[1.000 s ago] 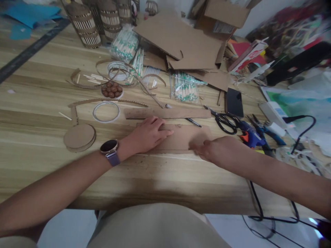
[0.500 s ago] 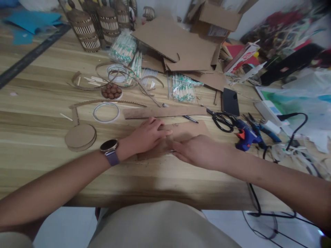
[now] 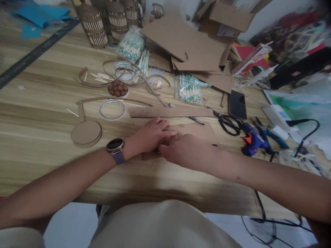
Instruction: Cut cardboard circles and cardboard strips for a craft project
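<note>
Close to the table's front edge lies a flat piece of brown cardboard, partly covered by both hands. My left hand, with a watch on the wrist, presses down on it with fingers laid out. My right hand is closed right beside the left fingertips, low over the cardboard. Whatever it grips is hidden under its fingers. Just beyond the hands are a long cardboard strip and a black pen.
Left are a round cardboard piece, a tape roll and a bowl of brown balls. Scissors, a blue glue gun, pliers and a phone lie right. Cardboard sheets and bagged sticks stand behind.
My right hand has slid left along the cardboard, up against my left hand. The left hand stays pressed on the cardboard. The whole view has shifted slightly.
</note>
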Motion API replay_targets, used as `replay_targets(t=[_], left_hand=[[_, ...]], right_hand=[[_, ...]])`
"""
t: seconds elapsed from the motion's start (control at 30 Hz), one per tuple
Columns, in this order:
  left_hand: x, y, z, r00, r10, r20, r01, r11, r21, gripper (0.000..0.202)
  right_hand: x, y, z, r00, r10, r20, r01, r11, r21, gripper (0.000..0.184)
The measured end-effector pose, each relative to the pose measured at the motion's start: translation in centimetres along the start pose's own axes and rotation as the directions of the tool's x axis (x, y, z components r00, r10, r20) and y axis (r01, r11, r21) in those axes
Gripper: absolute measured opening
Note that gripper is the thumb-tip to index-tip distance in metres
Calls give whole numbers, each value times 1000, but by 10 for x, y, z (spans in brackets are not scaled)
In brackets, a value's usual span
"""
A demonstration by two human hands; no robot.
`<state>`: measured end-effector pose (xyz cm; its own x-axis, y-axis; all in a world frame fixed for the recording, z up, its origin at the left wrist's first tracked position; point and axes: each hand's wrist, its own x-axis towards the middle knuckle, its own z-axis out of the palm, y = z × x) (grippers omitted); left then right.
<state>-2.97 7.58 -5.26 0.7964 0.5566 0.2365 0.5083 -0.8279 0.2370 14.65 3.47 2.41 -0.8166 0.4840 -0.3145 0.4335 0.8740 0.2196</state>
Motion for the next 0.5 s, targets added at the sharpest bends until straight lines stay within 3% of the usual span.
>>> replay_targets(t=[0.3,0.5], left_hand=[[0,0,-1,1000,-3,1,3,999,-44,37],[1,1,-3,1000,-4,22,5,998,-56,36]], right_hand=[[3,1,-5,999,1,40,-3,999,49,33],[5,0,0,1000,15,22,-16,999,38,27]])
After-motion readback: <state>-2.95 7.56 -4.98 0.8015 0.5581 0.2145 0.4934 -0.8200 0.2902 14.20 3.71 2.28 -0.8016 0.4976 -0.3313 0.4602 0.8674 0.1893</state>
